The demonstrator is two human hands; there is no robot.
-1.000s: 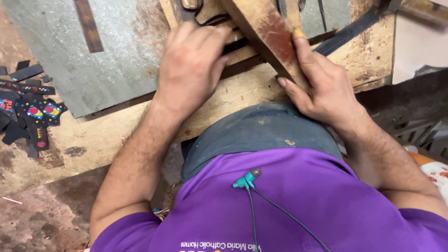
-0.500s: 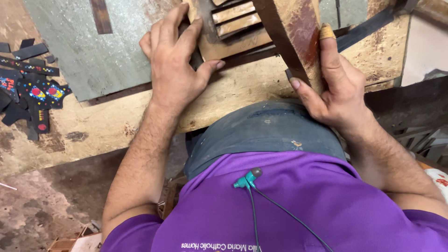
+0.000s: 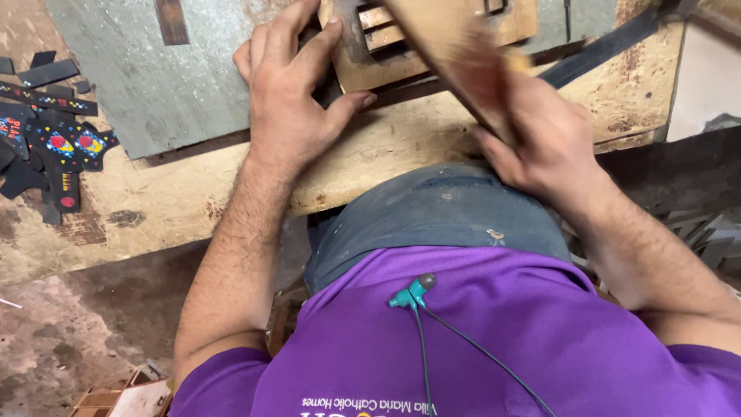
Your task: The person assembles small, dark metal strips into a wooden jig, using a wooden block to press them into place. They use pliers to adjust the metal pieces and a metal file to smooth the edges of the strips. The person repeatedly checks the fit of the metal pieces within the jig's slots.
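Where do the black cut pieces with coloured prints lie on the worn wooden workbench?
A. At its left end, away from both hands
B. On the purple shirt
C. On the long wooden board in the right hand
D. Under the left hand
A: the black cut pieces with coloured prints lie at the left end of the worn wooden workbench, apart from the left hand and the right hand.

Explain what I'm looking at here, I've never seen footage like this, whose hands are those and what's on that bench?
There is no machine here. The picture comes from a camera worn on a person's head, looking down their purple shirt at their own bare hands. The left hand presses on a small wooden block with slats lying on a worn wooden workbench. The right hand grips a long wooden bar, blurred in the picture. A grey sheet lies on the bench, and at the far left is a heap of black strips with coloured patterns.
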